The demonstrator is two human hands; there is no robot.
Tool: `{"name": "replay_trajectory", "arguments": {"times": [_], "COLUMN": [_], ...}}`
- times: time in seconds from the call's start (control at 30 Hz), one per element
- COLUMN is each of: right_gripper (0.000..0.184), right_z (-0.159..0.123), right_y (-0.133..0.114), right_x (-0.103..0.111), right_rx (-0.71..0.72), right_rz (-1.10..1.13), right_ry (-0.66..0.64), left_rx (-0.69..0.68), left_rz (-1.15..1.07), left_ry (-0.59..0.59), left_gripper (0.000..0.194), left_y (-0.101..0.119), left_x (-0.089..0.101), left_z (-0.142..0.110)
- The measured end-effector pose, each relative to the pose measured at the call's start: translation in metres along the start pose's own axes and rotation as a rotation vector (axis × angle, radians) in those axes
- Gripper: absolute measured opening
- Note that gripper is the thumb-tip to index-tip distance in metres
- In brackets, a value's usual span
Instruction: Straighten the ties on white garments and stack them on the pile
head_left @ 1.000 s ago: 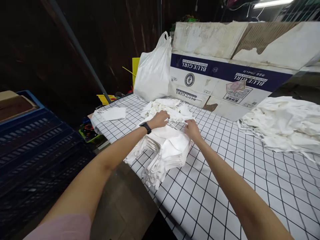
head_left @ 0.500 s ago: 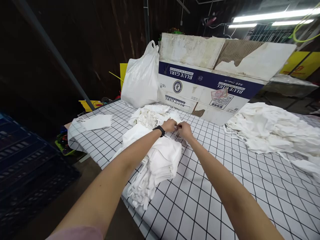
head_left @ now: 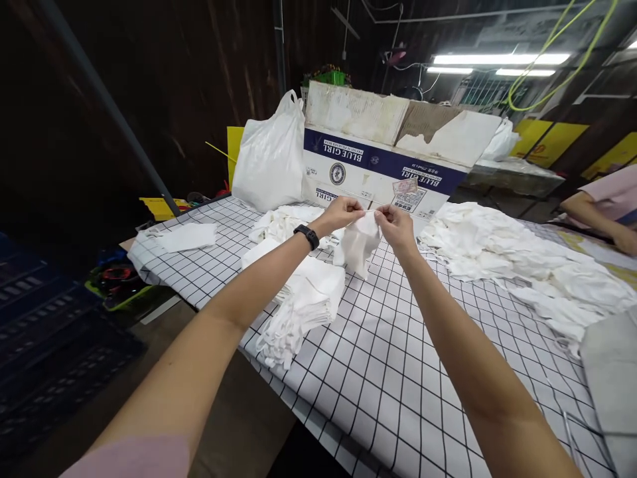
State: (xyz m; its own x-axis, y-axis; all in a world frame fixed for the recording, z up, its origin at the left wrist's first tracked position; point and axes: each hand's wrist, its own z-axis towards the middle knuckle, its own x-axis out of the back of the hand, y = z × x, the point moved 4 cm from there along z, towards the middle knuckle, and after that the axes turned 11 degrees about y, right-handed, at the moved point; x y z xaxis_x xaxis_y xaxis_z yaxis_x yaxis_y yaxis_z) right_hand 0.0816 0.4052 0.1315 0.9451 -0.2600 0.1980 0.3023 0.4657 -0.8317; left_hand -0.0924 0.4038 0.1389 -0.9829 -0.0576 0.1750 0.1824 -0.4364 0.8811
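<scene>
- showing a pink sleeve (head_left: 132,458) at the lower left, with a black wristwatch (head_left: 306,237) strapped round the left wrist
- standing beyond the table's left side, in shadow: dark blue plastic crates (head_left: 60,372), with a lime-green basket (head_left: 119,304) of mixed items low beside the table
- spread over the table, a white tablecloth (head_left: 393,378) ruled in black squares
- lying near the table's front edge, under the left forearm, a layered stack of white fabric (head_left: 311,299), with narrow strips bunched at its near end
- pinching one white fabric piece (head_left: 362,240) by its top edge, left hand (head_left: 343,211) and right hand (head_left: 397,224) just apart, fingertips closed on either end of the edge
- hanging below the fingers, above the tablecloth and just beyond the stack; contact of its lower end with the cloth impossible to tell
- lying flat at far left, a single pale cloth (head_left: 186,238); heaped at right, a large loose pile of white fabric (head_left: 497,245)
- standing behind, a knotted-top white plastic bag (head_left: 269,162) beside an upside-down blue girl beer carton (head_left: 383,156), torn along its upper flap
- reaching in at far right, a co-worker's bare arm (head_left: 587,211); glowing overhead, fluorescent tubes (head_left: 500,60)
</scene>
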Motion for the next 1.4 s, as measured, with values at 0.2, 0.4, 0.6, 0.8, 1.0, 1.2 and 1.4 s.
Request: {"name": "replay_trajectory", "arguments": {"times": [0.2, 0.4, 0.6, 0.8, 1.0, 1.2, 1.4], "right_gripper": [0.028, 0.033, 0.035, 0.046, 0.027, 0.037, 0.035], "right_z": [-0.015, -0.051, -0.101, -0.154, -0.193, -0.215, -0.224], "right_y": [-0.017, -0.039, -0.06, -0.067, -0.064, -0.052, -0.053], "right_x": [0.046, 0.111, 0.162, 0.189, 0.206, 0.207, 0.202], "right_rx": [-0.134, -0.323, -0.353, -0.129, 0.104, -0.309, -0.487], "right_rz": [0.203, 0.37, 0.318, -0.035, -0.273, 0.233, 0.451], "right_ry": [-0.022, 0.01, 0.011, -0.111, -0.047, -0.253, -0.064], "left_rx": [0.134, -0.107, -0.087, 0.209, 0.423, 0.419, 0.166], "left_rz": [-0.222, -0.112, -0.23, -0.489, -0.557, -0.481, -0.222], "left_ry": [-0.236, -0.349, -0.355, -0.425, -0.48, -0.481, -0.156], "left_gripper": [0.038, 0.05, 0.028, 0.038, 0.039, 0.038, 0.031], "left_y": [0.039, 0.086, 0.113, 0.108, 0.1, 0.088, 0.087], "left_x": [-0.027, -0.05, -0.082, -0.114, -0.125, -0.13, -0.123], "left_z": [-0.028, -0.066, -0.104, -0.132, -0.155, -0.171, -0.201]}}
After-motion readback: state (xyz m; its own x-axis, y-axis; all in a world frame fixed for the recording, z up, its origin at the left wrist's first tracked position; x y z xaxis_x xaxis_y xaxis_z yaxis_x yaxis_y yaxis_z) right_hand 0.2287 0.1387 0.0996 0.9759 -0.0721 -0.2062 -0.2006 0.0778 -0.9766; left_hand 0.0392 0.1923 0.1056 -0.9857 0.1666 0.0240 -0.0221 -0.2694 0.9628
